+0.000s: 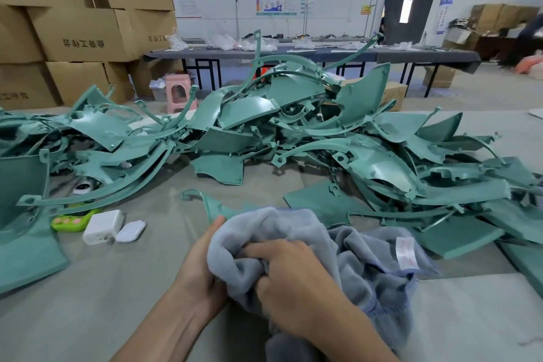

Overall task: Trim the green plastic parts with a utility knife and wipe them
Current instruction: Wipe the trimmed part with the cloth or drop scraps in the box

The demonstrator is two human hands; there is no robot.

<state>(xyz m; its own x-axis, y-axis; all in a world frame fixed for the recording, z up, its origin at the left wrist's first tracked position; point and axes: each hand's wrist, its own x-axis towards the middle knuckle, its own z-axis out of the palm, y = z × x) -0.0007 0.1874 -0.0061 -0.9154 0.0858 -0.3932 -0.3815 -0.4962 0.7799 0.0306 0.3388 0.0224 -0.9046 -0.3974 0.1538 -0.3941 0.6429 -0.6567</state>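
Most of the open room is near left: bare table point(97, 311) runs from the left hand point(202, 261) out to a big flat panel point(26, 250) at the left edge. The only clutter there is a white charger block point(102, 226), a white case point(130, 231) just beside it and a lime-green gadget point(70, 222).

There's a small lane just far of the hands, between the curved strip point(211, 206) the left hand pinches and the pile of green parts point(293, 114). That pile walls off the whole far side.

On the right, the towel point(367, 258), bunched in the right hand point(293, 273), sprawls up against stacked green slabs point(455, 236). There's a bare patch at the near right corner.
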